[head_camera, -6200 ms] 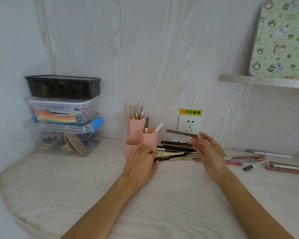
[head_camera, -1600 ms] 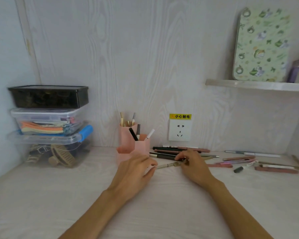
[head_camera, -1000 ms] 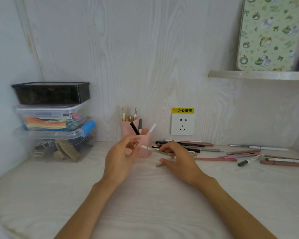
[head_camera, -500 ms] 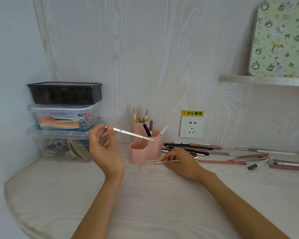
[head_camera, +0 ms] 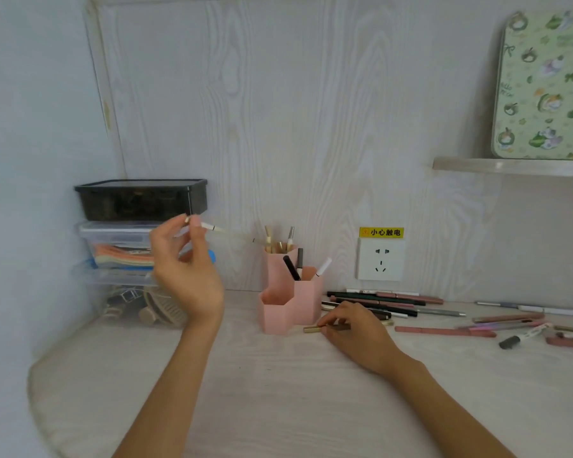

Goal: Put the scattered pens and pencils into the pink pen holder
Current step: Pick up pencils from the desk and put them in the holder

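The pink pen holder (head_camera: 290, 304), made of hexagonal cups, stands on the desk against the back wall with several pens upright in it. My left hand (head_camera: 186, 272) is raised left of the holder and pinches a thin white pen (head_camera: 227, 232) that points toward the holder's tallest cup. My right hand (head_camera: 354, 330) lies on the desk just right of the holder, its fingers pinching a gold-ended pen (head_camera: 313, 329) that lies flat. Several pens and pencils (head_camera: 387, 300) lie scattered along the wall to the right.
Stacked plastic storage boxes (head_camera: 139, 226) sit at the left, behind my left hand. A wall socket (head_camera: 380, 259) with a yellow warning label is behind the pens. A shelf (head_camera: 510, 166) at upper right carries a green patterned tin (head_camera: 546, 90).
My left hand rose higher with the white pen, its tip now near the tallest cup's top. My right hand stayed on the desk, its fingers on the gold-ended pen.
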The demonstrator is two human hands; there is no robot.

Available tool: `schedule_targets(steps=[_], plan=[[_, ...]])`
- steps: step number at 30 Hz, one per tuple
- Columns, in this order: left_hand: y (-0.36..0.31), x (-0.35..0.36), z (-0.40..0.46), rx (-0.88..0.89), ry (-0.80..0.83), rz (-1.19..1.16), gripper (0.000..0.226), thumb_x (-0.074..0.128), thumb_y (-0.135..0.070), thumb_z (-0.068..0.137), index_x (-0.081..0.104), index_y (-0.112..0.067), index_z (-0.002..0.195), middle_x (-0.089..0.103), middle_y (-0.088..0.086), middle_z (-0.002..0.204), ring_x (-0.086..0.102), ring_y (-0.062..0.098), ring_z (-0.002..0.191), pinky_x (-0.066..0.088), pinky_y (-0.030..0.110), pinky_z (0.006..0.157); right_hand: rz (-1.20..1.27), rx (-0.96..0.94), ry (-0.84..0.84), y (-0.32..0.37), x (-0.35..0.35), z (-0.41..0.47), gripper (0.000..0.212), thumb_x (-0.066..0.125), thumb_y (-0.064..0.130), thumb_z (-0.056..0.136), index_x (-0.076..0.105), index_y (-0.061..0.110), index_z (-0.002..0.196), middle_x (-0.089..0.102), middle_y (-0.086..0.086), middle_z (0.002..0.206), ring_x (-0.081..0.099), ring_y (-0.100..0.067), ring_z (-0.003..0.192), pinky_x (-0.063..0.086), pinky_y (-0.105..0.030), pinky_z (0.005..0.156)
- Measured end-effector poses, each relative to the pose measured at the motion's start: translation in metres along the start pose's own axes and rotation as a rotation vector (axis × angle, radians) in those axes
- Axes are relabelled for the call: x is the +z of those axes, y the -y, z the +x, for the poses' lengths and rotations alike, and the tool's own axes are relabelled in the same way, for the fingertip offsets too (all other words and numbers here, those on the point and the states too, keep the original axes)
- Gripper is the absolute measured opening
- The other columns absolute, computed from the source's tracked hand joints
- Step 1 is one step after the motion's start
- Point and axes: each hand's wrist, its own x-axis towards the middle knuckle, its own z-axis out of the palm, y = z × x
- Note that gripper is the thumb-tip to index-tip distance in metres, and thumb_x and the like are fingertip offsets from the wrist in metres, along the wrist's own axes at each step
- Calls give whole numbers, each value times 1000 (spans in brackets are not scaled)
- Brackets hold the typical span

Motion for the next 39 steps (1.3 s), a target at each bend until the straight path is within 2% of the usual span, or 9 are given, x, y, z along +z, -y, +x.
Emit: schedule_targets(steps=[5, 9, 15, 19, 22, 27, 31, 33, 39], plan=[[2, 25, -1, 170, 319, 203, 13, 62, -24, 90, 60, -17, 101, 64, -12, 91, 60, -2, 78, 48, 11, 62, -53, -26, 3, 0, -6, -3, 15, 60, 31, 85, 70, 34, 97, 59, 12, 88, 49, -7, 88, 43, -22, 79], [20, 29, -10, 265, 572, 571, 16, 57, -32, 92, 61, -22, 104, 69, -8, 99, 60, 9, 86, 46, 25, 60, -84, -15, -2, -4, -12, -5, 21, 58, 31, 86, 69, 30, 104, 61, 4, 94, 51, -14, 95, 43, -27, 82], [38, 26, -25, 168, 878, 740, 33, 46, -34, 96, 55, -23, 125, 53, 0, 133, 36, 21, 128, 35, 38, 102, -92, -23, -5, -3, -12, -5, 22, 58, 30, 87, 69, 29, 106, 61, 3, 96, 49, -14, 96, 39, -25, 82], [37, 9, -42, 117, 829, 635, 41, 45, -29, 97, 44, -22, 137, 38, 0, 144, 29, 18, 134, 27, 32, 105, -104, -36, -13, -3, -12, -5, 19, 58, 32, 88, 70, 31, 103, 63, 4, 98, 48, -13, 97, 39, -26, 83], [38, -13, -55, -149, 671, 535, 42, 44, -32, 97, 39, -20, 137, 43, 0, 140, 42, 16, 122, 34, 29, 98, -126, -73, -43, -4, -14, -2, 19, 58, 32, 88, 69, 31, 103, 64, 5, 96, 48, -13, 92, 38, -25, 79], [49, -29, -58, -531, 946, 634, 63, 54, -61, 82, 41, -23, 130, 50, -11, 120, 52, 12, 101, 41, 31, 84, -79, -97, -330, 0, -22, 2, 16, 59, 25, 89, 69, 23, 102, 63, 4, 90, 52, -12, 83, 43, -19, 67], [49, -29, -62, -504, 980, 699, 60, 67, -62, 70, 50, -29, 116, 55, -13, 105, 57, 12, 93, 46, 28, 76, 239, 81, -710, 11, -41, -1, 17, 56, 23, 91, 63, 18, 105, 62, 6, 89, 57, -10, 77, 42, -8, 59], [48, -31, -62, -513, 944, 664, 57, 70, -60, 68, 53, -29, 113, 57, -12, 103, 58, 12, 92, 45, 27, 75, 420, 115, -817, 18, -51, 0, 15, 53, 22, 93, 58, 15, 105, 62, 6, 91, 60, -11, 82, 46, -6, 67], [49, -31, -62, -512, 964, 608, 53, 70, -64, 64, 53, -36, 106, 57, -17, 99, 59, 9, 89, 47, 27, 74, 763, 111, -924, 47, -78, 29, 12, 47, 13, 95, 41, 14, 105, 60, -3, 93, 67, -17, 80, 54, -20, 73]])
